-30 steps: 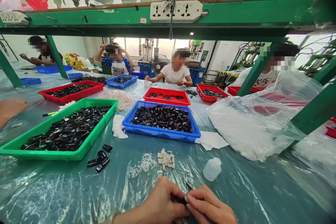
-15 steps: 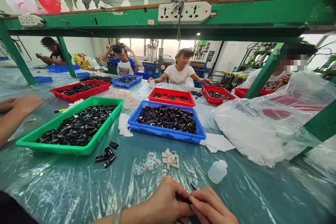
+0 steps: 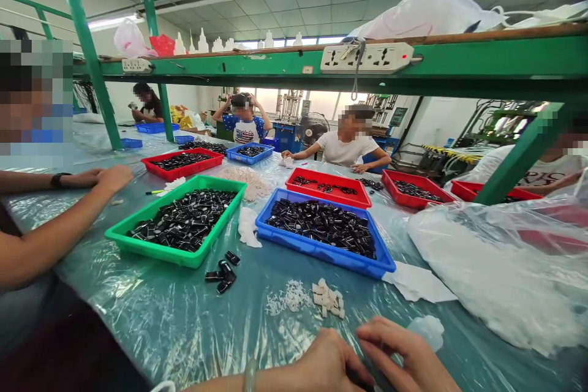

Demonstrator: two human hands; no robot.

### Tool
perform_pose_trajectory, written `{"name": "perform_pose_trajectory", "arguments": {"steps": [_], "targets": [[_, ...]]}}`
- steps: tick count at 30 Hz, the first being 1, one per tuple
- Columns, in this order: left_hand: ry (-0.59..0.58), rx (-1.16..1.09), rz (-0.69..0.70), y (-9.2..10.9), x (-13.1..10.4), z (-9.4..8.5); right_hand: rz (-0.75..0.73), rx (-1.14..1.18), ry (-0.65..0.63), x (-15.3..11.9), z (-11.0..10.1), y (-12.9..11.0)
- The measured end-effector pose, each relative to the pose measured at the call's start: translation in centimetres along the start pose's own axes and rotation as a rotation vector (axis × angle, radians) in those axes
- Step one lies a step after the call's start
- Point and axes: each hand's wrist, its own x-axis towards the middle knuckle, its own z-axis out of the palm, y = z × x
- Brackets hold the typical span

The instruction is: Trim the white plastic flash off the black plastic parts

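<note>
My left hand (image 3: 326, 362), with a pale bangle at the wrist, is at the bottom edge, its fingers curled round a small black piece (image 3: 354, 375) that is mostly hidden. Close beside it, my right hand (image 3: 408, 352) has bent fingers; whatever they hold is hidden from view. Just beyond the hands lie a pile of beige pads (image 3: 328, 299) and a heap of white scraps (image 3: 290, 297). A translucent bottle (image 3: 427, 332) lies behind my right hand, partly covered by it. Several glossy black pieces (image 3: 223, 272) rest loose on the film-covered table (image 3: 193, 331).
A green tray (image 3: 177, 259) and a blue tray (image 3: 321, 254), both full of black pieces, stand ahead. Red trays (image 3: 328, 188) sit farther back. A clear bag (image 3: 487, 269) bulges at right. A co-worker's arm (image 3: 59, 229) rests at left. The green shelf (image 3: 257, 70) crosses overhead.
The view has swung left and up, so the trays appear farther right and the co-worker at left shows more. My right hand's fingers have lifted away from my left hand's.
</note>
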Motion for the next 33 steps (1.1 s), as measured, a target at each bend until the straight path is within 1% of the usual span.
{"name": "perform_pose_trajectory", "arguments": {"steps": [2, 3, 5, 8, 10, 13, 15, 19, 21, 23, 25, 28, 31, 33], "targets": [[0.009, 0.021, -0.032, 0.3, -0.1, 0.0, 0.041, -0.101, -0.098, 1.8, 0.1, -1.0], [0.005, 0.039, -0.041, 0.5, -0.1, 0.0, 0.044, -0.124, -0.118, 2.6, 0.4, -1.3], [-0.015, 0.085, -0.047, 0.6, -0.1, -0.1, 0.039, -0.167, -0.131, 4.2, 1.4, -1.7], [-0.032, 0.097, -0.008, 0.4, 0.1, -0.1, 0.042, -0.243, -0.121, 5.7, 3.0, -1.6], [-0.027, 0.092, 0.026, 0.1, 0.2, 0.0, 0.048, -0.288, -0.113, 6.3, 3.7, -1.4], [-0.006, 0.096, 0.057, -0.3, 0.3, 0.2, 0.041, -0.318, -0.122, 6.7, 4.2, -1.1], [-0.006, 0.066, 0.041, -0.3, 0.2, 0.3, 0.028, -0.323, -0.133, 6.8, 4.1, -1.0], [-0.042, -0.005, -0.006, 0.5, -0.4, 0.1, 0.005, -0.298, -0.124, 6.8, 3.8, -1.2], [-0.058, -0.021, -0.025, 0.9, -0.7, 0.0, 0.015, -0.258, -0.086, 6.3, 3.4, -1.3], [-0.063, -0.041, -0.038, 1.0, -0.8, 0.0, 0.05, -0.202, -0.03, 5.2, 2.6, -1.3], [-0.065, -0.069, -0.063, 1.1, -0.8, 0.0, 0.087, -0.145, 0.016, 3.5, 1.7, -1.0], [-0.072, -0.115, -0.115, 1.3, -0.7, 0.1, 0.1, -0.087, 0.052, 0.1, 0.4, -0.3], [-0.087, -0.155, -0.131, 1.6, -0.7, 0.1, 0.05, -0.001, 0.077, -2.9, 0.0, 0.3], [-0.088, -0.164, -0.137, 1.8, -0.8, 0.1, -0.009, 0.042, 0.125, -4.0, 0.3, 0.4]]}}
